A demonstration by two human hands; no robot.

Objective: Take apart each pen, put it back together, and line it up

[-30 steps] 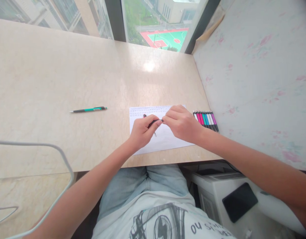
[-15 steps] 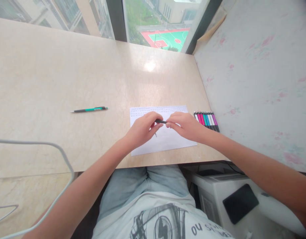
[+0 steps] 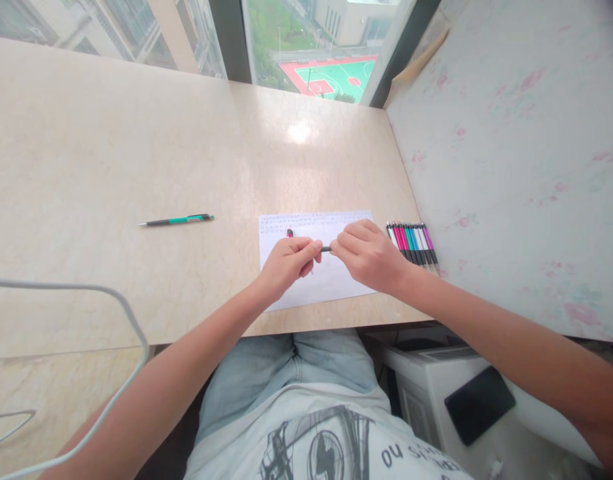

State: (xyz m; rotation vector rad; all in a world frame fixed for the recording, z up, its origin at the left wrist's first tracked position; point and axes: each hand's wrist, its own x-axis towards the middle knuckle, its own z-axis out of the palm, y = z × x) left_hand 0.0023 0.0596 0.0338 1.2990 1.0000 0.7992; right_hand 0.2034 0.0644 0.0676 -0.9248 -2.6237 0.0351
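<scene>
Both my hands meet over a white sheet of paper (image 3: 331,280) with small writing along its top edge. My left hand (image 3: 286,263) and my right hand (image 3: 369,253) are closed on the two ends of a thin dark pen (image 3: 325,249), of which only a short black stretch shows between the fingertips. A small red piece (image 3: 289,233) sticks up just behind my left fingers. A row of several coloured pens (image 3: 412,241) lies on the table right of my right hand.
A green and black pen (image 3: 176,220) lies alone on the beige marble table (image 3: 136,153), to the left. A grey cable (image 3: 111,293) loops at the near left. A patterned wall (image 3: 511,147) bounds the right; a window is behind. A white box with a black phone (image 3: 479,404) sits below.
My hands shifted slightly over the paper while still pinching the pen; the red piece behind my left fingers, covered half a second ago, shows again.
</scene>
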